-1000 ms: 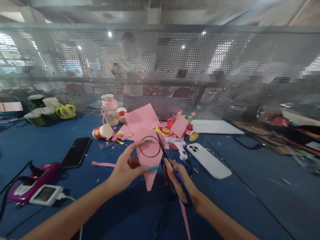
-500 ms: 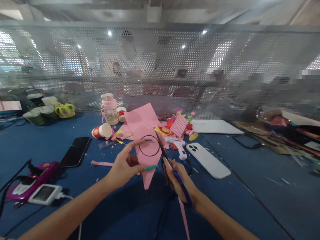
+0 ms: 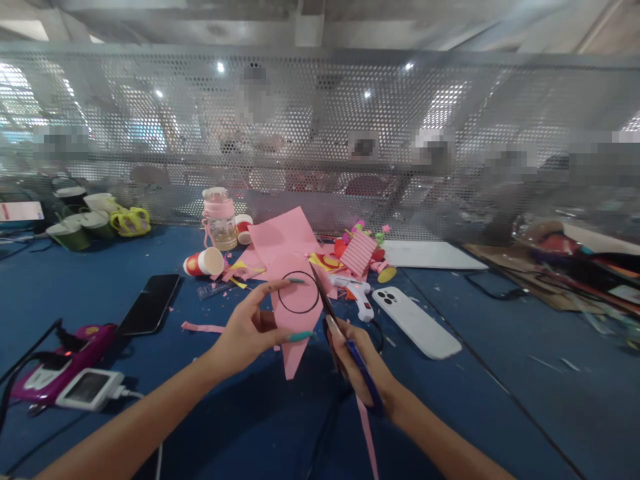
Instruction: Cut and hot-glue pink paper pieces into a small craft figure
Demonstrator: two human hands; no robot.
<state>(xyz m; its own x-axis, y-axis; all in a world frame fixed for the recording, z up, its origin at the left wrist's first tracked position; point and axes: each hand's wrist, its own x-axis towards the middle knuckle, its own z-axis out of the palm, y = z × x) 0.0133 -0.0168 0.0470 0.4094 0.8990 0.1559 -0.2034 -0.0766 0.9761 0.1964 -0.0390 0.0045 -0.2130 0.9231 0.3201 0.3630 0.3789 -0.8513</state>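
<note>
My left hand [image 3: 257, 327] pinches a piece of pink paper [image 3: 299, 327] between thumb and fingers, above the table. A dark circle is drawn on the paper. My right hand [image 3: 363, 363] grips a pair of scissors [image 3: 367, 377] with blue handles. Their blades point up and away, along the right side of the circle at the paper's edge. A narrow pink paper strip [image 3: 368, 437] hangs below my right hand. Just beyond the hands lie a larger pink sheet [image 3: 283, 235] and a white glue gun [image 3: 357, 293].
A white phone [image 3: 417, 323] lies right of the glue gun, a black phone [image 3: 151, 305] at left. Near the left edge is a purple power strip [image 3: 65, 367] with cables. A bottle [image 3: 220, 223] and paper cup [image 3: 204, 263] stand behind, before a perforated metal screen [image 3: 320, 133].
Almost nothing differs. The pink paper and my left thumb have shifted very slightly to the left; the scissors stay at the paper's right edge.
</note>
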